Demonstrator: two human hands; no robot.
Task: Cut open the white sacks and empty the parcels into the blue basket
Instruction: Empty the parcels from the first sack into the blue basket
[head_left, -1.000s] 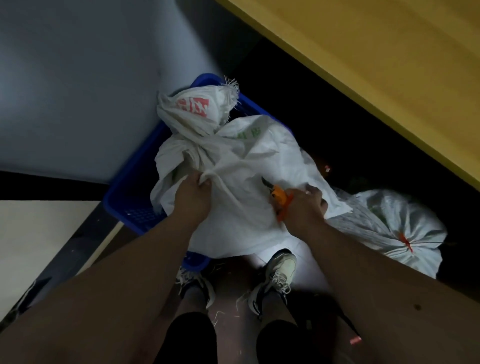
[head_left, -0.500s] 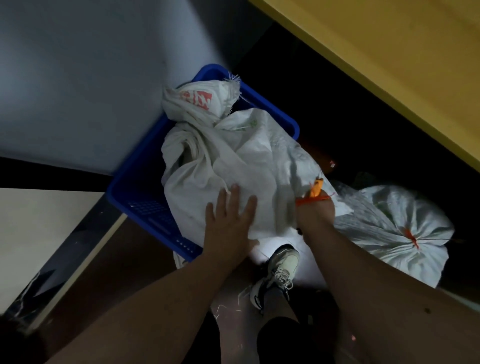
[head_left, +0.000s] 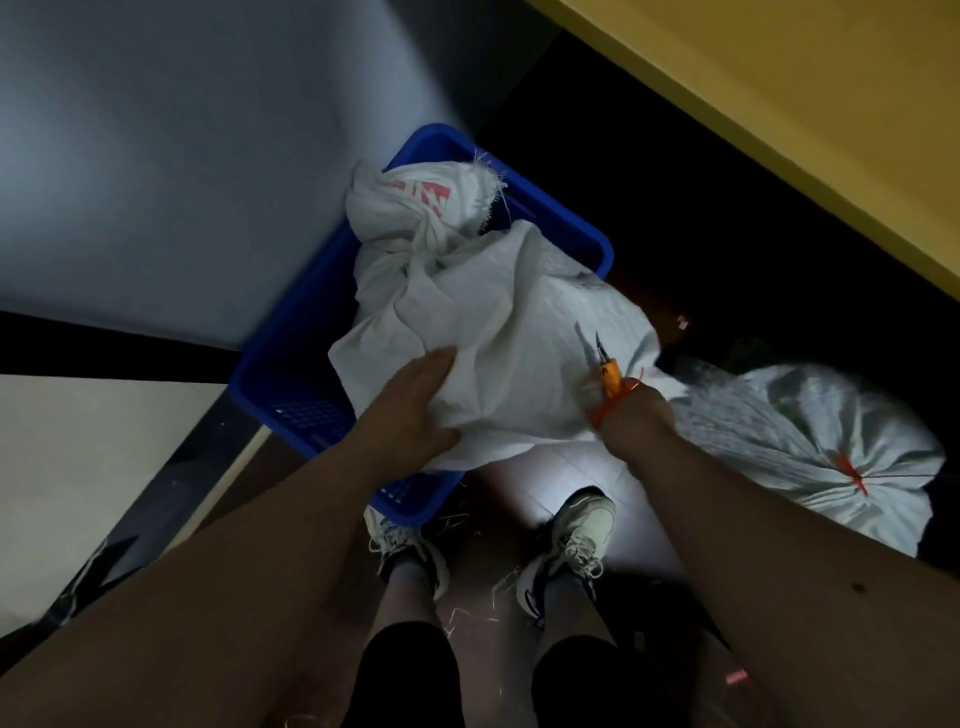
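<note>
A large white sack (head_left: 524, 332) lies across the blue basket (head_left: 291, 374), its upper end with red print bunched at the basket's far side. My left hand (head_left: 415, 410) grips the sack's near edge from the left. My right hand (head_left: 631, 415) holds orange-handled scissors (head_left: 602, 364), blades pointing up and slightly apart over the sack's right side. A second white sack (head_left: 831, 452), tied with an orange tie, lies on the floor at the right. No parcels are visible.
A yellow table edge (head_left: 779, 119) runs diagonally across the upper right, dark space beneath it. A grey wall (head_left: 156, 156) stands at the left. My two feet in light sneakers (head_left: 576, 540) stand just in front of the basket, loose fibres on the floor.
My left hand went from lying flat on the sack to gripping its near edge. The right hand turned so the scissors' blades now point up over the sack.
</note>
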